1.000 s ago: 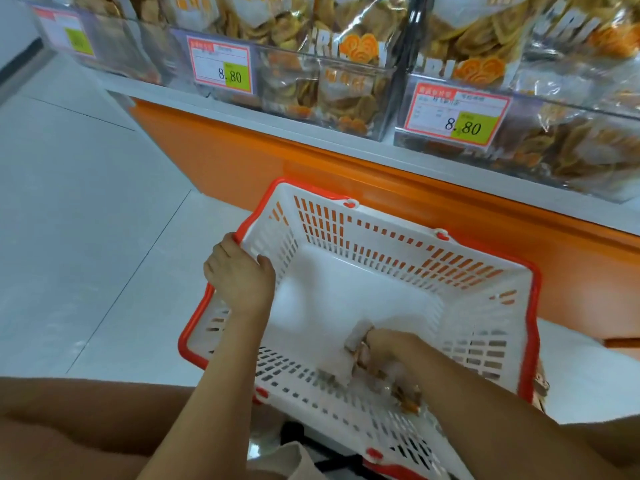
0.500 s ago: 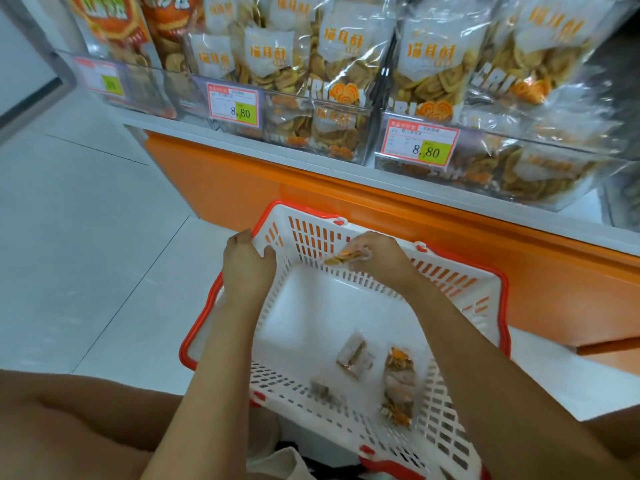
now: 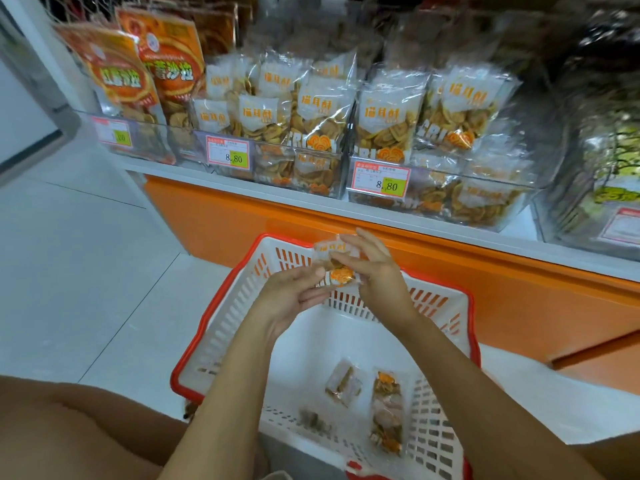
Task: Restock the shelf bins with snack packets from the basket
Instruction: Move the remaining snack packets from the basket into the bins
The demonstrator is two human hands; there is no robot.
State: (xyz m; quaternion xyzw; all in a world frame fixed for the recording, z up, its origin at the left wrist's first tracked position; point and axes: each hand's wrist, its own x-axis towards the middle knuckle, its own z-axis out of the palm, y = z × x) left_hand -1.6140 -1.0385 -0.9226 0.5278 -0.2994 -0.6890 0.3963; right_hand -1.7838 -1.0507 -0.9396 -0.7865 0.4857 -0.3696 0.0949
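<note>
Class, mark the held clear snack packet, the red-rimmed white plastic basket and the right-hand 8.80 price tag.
held clear snack packet point(image 3: 341, 276): head view, orange printed part.
red-rimmed white plastic basket point(image 3: 221, 317): head view, left wall.
right-hand 8.80 price tag point(image 3: 381, 179): head view, centre.

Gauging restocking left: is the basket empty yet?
Not empty: three packets lie in the basket; the left hand and right hand hold a fourth packet above it.
</note>
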